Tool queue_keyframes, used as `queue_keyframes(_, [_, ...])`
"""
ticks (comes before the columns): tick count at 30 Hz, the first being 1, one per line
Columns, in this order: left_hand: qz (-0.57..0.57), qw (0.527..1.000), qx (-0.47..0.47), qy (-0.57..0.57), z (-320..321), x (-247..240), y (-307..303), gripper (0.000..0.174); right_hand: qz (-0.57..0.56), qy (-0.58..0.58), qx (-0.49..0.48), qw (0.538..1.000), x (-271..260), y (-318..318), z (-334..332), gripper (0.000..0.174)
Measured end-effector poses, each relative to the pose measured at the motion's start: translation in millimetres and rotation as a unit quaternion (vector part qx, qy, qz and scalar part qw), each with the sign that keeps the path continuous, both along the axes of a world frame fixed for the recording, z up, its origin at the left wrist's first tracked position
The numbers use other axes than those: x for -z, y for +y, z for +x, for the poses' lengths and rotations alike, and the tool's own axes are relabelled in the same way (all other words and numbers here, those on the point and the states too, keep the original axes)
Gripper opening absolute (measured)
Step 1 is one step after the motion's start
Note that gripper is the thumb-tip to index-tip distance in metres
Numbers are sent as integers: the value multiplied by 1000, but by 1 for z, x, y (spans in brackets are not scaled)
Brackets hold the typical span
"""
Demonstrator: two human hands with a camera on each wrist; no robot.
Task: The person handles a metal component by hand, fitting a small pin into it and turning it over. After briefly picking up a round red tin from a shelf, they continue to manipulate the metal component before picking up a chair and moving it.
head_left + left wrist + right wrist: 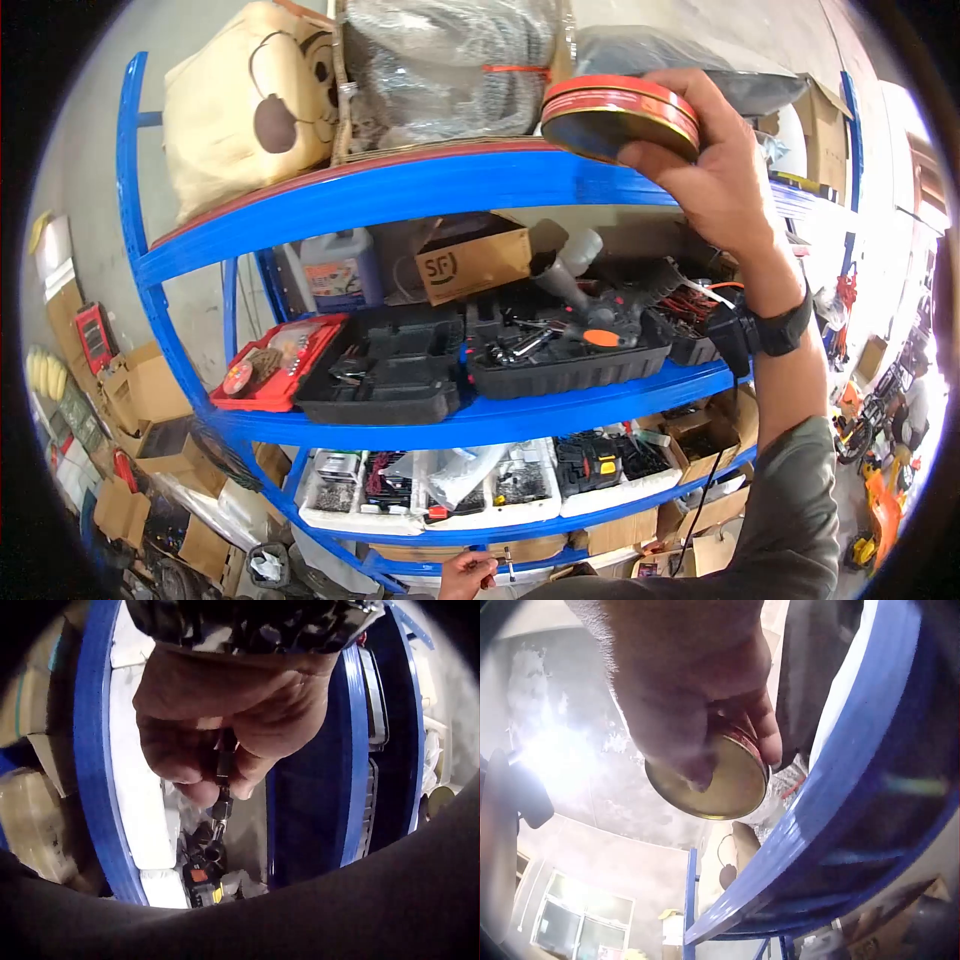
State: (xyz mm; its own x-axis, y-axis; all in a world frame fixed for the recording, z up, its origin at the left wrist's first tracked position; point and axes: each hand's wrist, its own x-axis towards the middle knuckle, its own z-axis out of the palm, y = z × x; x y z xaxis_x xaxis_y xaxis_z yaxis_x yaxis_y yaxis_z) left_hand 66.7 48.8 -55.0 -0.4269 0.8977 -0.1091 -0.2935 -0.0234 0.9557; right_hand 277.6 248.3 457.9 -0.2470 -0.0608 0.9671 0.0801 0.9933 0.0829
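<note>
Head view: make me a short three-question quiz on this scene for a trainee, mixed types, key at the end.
1. Which hand holds the round tin: (a) left, (b) right, (c) both?
2. True or false: the left hand is empty.
3. Fill in: the cardboard box to the right of the plastic jug bears the letters ___.

Key:
1. b, the right hand.
2. False; it grips a slim tool.
3. SF.

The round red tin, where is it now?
In the head view, the right hand grips the round red tin above and right of centre, in front of the upper blue beam.
</note>
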Motion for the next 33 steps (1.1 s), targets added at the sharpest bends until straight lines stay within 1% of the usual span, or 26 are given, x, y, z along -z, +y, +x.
queue_keyframes(1, [1, 1000, -5, 9, -5, 0, -5, 14, -10, 3, -7, 1000, -3, -5, -10, 44])
queue_keyframes(4, [15, 999, -30, 21, -21, 12, -18, 14, 74, 43, -37, 996, -11, 3, -44, 46])
queue_keyframes(5, [17, 999, -28, 13, -25, 10, -23, 13, 81, 37, -47, 995, -12, 3, -53, 48])
queue_keyframes(7, [20, 999, -26, -3, -32, -1, -36, 12, 142, 42, 14, 989, -19, 7, -70, 49])
queue_keyframes(8, [15, 999, -30, -5, -39, 8, -39, 12, 171, 45, 45, 983, -22, 10, -79, 49])
queue_keyframes(9, [10, 999, -35, -6, -45, 15, -43, 11, 180, 38, 52, 982, -26, 15, -90, 51])
queue_keyframes(11, [0, 999, -45, -8, -56, 24, -49, 10, 172, 23, 92, 981, -28, 14, -109, 49])
queue_keyframes(12, [-3, 998, -60, -27, -61, 32, -48, 10, 167, 15, 113, 979, -29, 14, -119, 49])
queue_keyframes(14, [-11, 994, -89, -67, -71, 57, -48, 10, 152, -5, 109, 982, -29, 15, -136, 48])
queue_keyframes(15, [19, 994, -97, -56, -72, 57, -50, 11, 141, -24, 113, 983, -29, 14, -142, 48])
queue_keyframes(16, [5, 995, -86, -47, -72, 41, -54, 11, 131, -43, 116, 984, -30, 13, -146, 48])
queue_keyframes(18, [-22, 997, -65, -30, -73, 11, -60, 12, 190, -36, 145, 970, -30, 15, -150, 43])
queue_keyframes(20, [1, 997, -69, -28, -77, 12, -61, 12, 246, -26, 175, 953, -31, 17, -151, 40])
queue_keyframes(21, [11, 997, -69, -27, -79, 13, -61, 12, 239, -39, 190, 951, -29, 14, -151, 38])
queue_keyframes(23, [-18, 997, -59, -39, -83, 24, -60, 13, 224, -66, 218, 948, -26, 2, -153, 37])
queue_keyframes(26, [-32, 998, -36, -29, -83, 24, -58, 13, 163, -117, 245, 949, -34, 0, -163, 41])
queue_keyframes(27, [-31, 999, -27, -20, -84, 22, -57, 13, 217, -34, 181, 959, -35, 5, -175, 33])
queue_keyframes(30, [-34, 998, -37, -23, -84, 23, -56, 13, 241, 35, 157, 957, -31, 0, -186, 28])
queue_keyframes(33, [-32, 997, -68, -22, -81, 14, -59, 13, 250, 30, 147, 957, -28, -6, -182, 21])
